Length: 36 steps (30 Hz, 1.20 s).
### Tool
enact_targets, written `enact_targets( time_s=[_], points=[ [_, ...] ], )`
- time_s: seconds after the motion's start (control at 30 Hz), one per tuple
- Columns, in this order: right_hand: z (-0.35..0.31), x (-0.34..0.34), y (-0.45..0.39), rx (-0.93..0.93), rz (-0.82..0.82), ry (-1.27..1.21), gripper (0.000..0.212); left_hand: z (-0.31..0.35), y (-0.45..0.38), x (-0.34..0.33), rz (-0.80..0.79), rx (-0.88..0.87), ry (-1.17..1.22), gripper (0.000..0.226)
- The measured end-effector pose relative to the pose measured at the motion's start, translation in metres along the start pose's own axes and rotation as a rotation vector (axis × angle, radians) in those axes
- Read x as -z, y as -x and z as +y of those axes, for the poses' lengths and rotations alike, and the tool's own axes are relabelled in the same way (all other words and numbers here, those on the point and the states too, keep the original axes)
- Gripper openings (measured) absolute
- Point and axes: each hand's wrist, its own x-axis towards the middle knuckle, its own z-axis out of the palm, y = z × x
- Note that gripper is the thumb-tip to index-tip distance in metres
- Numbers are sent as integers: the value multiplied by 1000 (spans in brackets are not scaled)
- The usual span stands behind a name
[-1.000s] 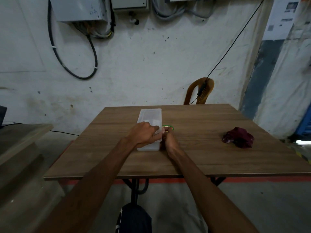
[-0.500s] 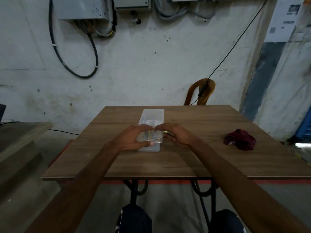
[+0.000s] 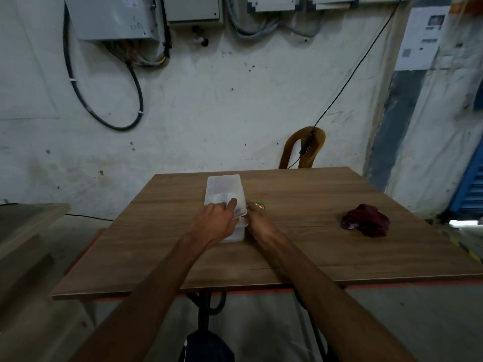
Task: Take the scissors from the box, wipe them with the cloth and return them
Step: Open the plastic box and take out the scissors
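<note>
We see a dim, flatly lit room, its white wall (image 3: 209, 113) grey-green in the low light. A small blown-out patch of daylight glares at the right edge. Shadows under the wooden table (image 3: 300, 252) are soft and weak. Wide-angle distortion bends the frame's edges, and fine detail is smeared, notably on the clear plastic box (image 3: 224, 189) and the wall poster (image 3: 420, 37).

Box (image 3: 225, 190) sits mid-table (image 3: 300, 257), left hand (image 3: 213, 224) on its near end, right hand (image 3: 257, 222) just beside its right. Cloth (image 3: 366, 223) lies well right; a chair (image 3: 304, 148) stands behind the table.
</note>
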Motion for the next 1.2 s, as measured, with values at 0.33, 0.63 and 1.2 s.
enact_targets(
  time_s=[0.33,0.63,1.2],
  points=[
    [12,-18,0,46,125,-74,41,-14,2,8,526,244,532,43],
    [5,-20,-2,-15,83,-50,33,-4,19,6,856,1065,1220,34],
    [1,-13,-6,-25,64,153,30,-83,68,-23,175,1220,1047,31]
  ],
)
